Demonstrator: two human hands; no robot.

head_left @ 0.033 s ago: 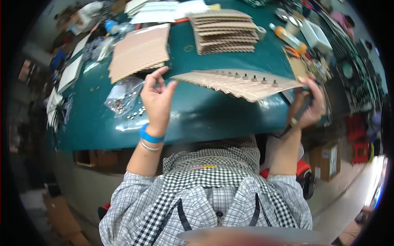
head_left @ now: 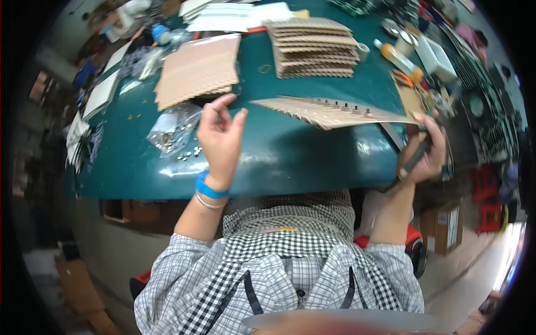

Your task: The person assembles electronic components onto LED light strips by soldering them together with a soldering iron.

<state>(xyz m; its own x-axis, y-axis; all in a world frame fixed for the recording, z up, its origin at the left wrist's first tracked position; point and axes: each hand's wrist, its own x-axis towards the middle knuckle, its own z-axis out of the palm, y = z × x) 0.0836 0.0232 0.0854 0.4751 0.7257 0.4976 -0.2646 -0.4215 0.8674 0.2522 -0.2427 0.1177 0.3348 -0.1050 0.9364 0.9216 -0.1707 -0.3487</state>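
Note:
My right hand grips the right end of a thin tan board with a notched edge, held tilted above the table. Along the board's upper face stands a row of small metal posts with dark tips. A dark-handled tool is tucked in that same hand, its kind not clear. My left hand is raised with fingers apart and holds nothing, a small gap from the board's left end. Below it lie a clear plastic bag of small metal parts and several loose shiny pieces.
A tall stack of tan boards and a lower pile stand on the green table. Papers lie at the back. At the right are an orange bottle, a white container and orange-handled pliers.
The board has shifted right, its left end coming away from my left thumb, and it now shows more edge-on. The whole view has moved slightly.

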